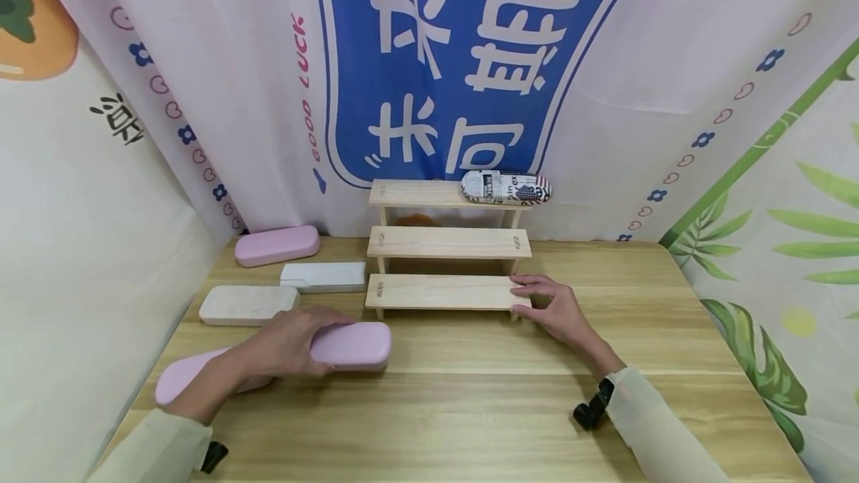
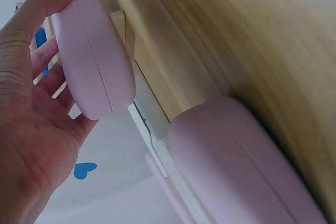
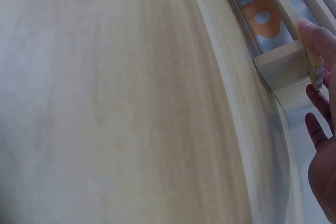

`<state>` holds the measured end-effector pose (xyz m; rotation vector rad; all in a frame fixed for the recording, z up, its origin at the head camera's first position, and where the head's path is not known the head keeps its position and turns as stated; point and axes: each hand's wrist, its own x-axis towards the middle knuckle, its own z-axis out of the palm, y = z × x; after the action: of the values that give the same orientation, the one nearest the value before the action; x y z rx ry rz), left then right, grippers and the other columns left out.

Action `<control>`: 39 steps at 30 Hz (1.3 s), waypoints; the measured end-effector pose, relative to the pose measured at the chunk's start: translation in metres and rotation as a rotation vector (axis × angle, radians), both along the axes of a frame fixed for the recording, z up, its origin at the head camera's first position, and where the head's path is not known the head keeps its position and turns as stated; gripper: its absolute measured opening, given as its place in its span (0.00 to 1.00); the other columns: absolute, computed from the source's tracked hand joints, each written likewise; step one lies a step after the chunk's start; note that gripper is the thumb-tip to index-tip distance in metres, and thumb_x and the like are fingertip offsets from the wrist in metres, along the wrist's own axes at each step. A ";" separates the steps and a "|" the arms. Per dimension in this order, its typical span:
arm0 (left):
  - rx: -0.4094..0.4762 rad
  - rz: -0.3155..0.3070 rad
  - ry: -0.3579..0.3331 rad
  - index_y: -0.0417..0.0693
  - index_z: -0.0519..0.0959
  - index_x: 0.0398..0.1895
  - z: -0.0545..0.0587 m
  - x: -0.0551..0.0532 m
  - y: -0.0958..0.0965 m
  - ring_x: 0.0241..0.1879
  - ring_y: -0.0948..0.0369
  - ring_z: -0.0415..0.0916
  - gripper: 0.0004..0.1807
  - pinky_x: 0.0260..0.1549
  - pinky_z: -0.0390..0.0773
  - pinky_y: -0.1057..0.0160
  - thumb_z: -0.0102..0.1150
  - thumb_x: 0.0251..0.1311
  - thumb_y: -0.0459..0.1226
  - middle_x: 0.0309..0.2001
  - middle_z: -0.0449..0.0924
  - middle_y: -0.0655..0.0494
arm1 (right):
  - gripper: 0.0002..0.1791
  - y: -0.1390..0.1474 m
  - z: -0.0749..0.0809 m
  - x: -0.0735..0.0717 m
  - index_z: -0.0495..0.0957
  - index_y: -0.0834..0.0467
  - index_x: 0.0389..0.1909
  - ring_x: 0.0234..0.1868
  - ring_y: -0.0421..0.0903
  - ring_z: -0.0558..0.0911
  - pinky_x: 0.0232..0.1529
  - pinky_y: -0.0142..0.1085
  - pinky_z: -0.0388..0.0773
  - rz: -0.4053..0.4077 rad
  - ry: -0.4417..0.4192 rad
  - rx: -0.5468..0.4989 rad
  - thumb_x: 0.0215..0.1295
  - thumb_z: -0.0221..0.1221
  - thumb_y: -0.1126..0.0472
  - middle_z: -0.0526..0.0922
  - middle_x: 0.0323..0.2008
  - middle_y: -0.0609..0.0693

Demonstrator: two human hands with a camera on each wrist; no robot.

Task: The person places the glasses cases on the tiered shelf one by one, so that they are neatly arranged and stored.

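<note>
Left hand [image 1: 288, 345]: closed across the pink case [image 1: 351, 346], thumb on one long side, fingers on the other.
Right hand [image 1: 560, 310]: the right end of the lowest shelf of the rack [image 1: 450, 291] is pinched between thumb and fingers.
Handling: the pink case is best kept level, squeezed just enough that its smooth shell cannot slip; the rack is best steadied lightly, so that it is not tugged.
Held case: gripped by one end, its free end pointing rightward out of the left hand, in front of the rack's left end; whether the table [image 1: 456, 408] is touched cannot be told.
Left of rack: a slim case [image 1: 329, 276] just beside it; a cream case [image 1: 244, 304] and rear case [image 1: 277, 245] farther out.
Top of rack: a printed case [image 1: 503, 186] is borne at the right end.
</note>
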<state>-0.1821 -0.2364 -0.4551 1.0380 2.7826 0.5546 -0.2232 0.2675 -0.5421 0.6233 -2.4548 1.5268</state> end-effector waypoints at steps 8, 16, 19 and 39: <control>0.013 0.009 0.062 0.51 0.82 0.66 0.012 -0.004 0.006 0.51 0.54 0.84 0.42 0.41 0.83 0.56 0.85 0.42 0.46 0.60 0.86 0.51 | 0.17 0.003 0.000 -0.001 0.91 0.57 0.50 0.66 0.58 0.80 0.70 0.22 0.65 0.012 0.007 0.002 0.58 0.77 0.66 0.86 0.61 0.55; 0.072 0.052 0.099 0.51 0.82 0.65 0.028 -0.014 0.013 0.53 0.53 0.83 0.42 0.44 0.83 0.52 0.85 0.39 0.41 0.59 0.86 0.50 | 0.17 0.003 -0.001 -0.001 0.91 0.57 0.50 0.67 0.57 0.80 0.69 0.22 0.64 0.005 -0.008 -0.001 0.58 0.77 0.66 0.86 0.62 0.54; 0.097 0.058 0.113 0.50 0.82 0.65 0.034 -0.021 0.015 0.53 0.53 0.83 0.42 0.45 0.83 0.52 0.84 0.38 0.39 0.59 0.86 0.50 | 0.17 0.003 -0.001 -0.001 0.91 0.57 0.50 0.67 0.57 0.80 0.69 0.22 0.64 0.004 -0.014 0.001 0.58 0.77 0.66 0.86 0.62 0.54; 0.201 -0.006 0.108 0.43 0.83 0.63 0.070 -0.062 0.039 0.47 0.55 0.83 0.40 0.44 0.80 0.53 0.81 0.38 0.36 0.55 0.88 0.48 | 0.17 0.004 0.002 -0.001 0.91 0.57 0.50 0.68 0.56 0.79 0.70 0.22 0.63 0.008 -0.032 0.002 0.59 0.77 0.64 0.85 0.62 0.54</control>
<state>-0.2436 -0.1978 -0.3848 1.1461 2.8618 0.8154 -0.2244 0.2711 -0.5400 0.6144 -2.4806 1.5485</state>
